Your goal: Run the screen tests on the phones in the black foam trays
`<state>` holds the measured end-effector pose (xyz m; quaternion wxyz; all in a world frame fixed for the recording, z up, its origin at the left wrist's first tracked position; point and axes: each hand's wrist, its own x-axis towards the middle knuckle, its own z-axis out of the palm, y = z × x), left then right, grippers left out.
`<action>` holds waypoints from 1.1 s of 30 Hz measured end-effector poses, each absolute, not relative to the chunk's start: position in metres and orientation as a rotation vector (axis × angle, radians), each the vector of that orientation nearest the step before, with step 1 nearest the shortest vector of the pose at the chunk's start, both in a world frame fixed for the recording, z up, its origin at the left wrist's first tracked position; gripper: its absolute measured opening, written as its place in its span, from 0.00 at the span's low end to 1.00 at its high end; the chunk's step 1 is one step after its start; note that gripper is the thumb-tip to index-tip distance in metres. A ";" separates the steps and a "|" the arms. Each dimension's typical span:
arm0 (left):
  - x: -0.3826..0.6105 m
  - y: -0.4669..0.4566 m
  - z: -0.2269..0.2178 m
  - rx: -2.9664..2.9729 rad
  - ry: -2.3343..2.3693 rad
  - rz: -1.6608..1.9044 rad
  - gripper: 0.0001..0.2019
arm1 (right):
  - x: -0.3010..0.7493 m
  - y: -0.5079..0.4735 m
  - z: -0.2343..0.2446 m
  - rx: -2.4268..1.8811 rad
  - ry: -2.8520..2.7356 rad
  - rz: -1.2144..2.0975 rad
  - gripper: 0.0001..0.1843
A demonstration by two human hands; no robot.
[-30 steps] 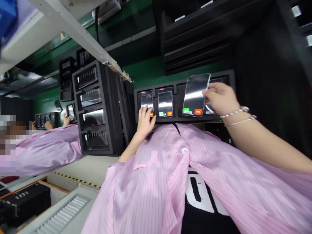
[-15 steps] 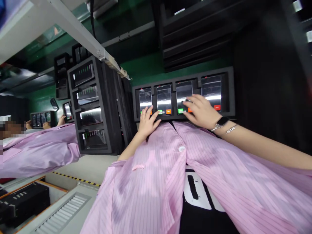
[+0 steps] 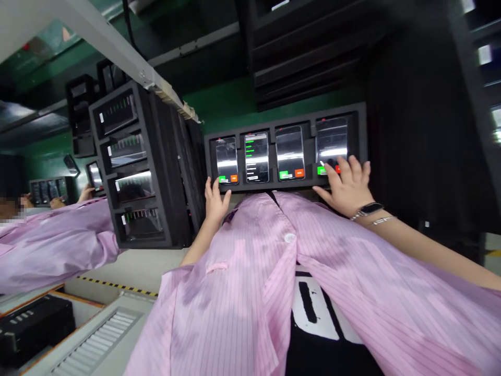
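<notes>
A black foam tray (image 3: 359,122) lies before me with several smartphones in a row. The leftmost phone (image 3: 227,154) and the third phone (image 3: 290,146) show green and orange-red buttons low on dark screens. Between them, the second phone (image 3: 257,162) displays a list with green and white lines. My left hand (image 3: 216,202) is open at the tray's near left corner, fingertips just beside the leftmost phone. Spread fingers of my right hand (image 3: 348,188) reach over the lower edge of the rightmost phone (image 3: 332,137), partly covering its red button; whether they touch the glass I cannot tell.
Left of the tray stands a stack of black trays (image 3: 152,156) holding phones on edge. A pale metal bar (image 3: 148,75) crosses above it. More dark trays (image 3: 305,62) are piled behind. At far left a co-worker's sleeve (image 3: 58,240) and hand (image 3: 86,193) show near another phone.
My right hand has shifted from the third phone to the rightmost one. My left hand has drawn back left, off the leftmost phone. The second phone's screen now shows a list instead of buttons.
</notes>
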<state>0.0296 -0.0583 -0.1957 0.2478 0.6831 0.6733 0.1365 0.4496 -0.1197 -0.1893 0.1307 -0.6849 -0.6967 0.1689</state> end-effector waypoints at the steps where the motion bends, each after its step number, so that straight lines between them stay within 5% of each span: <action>1: 0.030 -0.058 -0.196 1.862 1.839 0.361 0.35 | 0.453 -0.123 -0.189 -1.998 -2.020 0.509 0.38; 9: 0.030 -0.053 -0.186 1.977 1.868 0.245 0.30 | 0.448 -0.116 -0.190 -2.073 -2.046 0.440 0.43; 16: 0.060 -0.042 -0.174 2.268 1.742 0.295 0.25 | 0.432 -0.100 -0.189 -1.919 -2.105 0.462 0.38; 33: 0.118 0.001 -0.183 2.347 1.630 0.132 0.32 | 0.387 -0.068 -0.216 -1.621 -2.317 0.479 0.38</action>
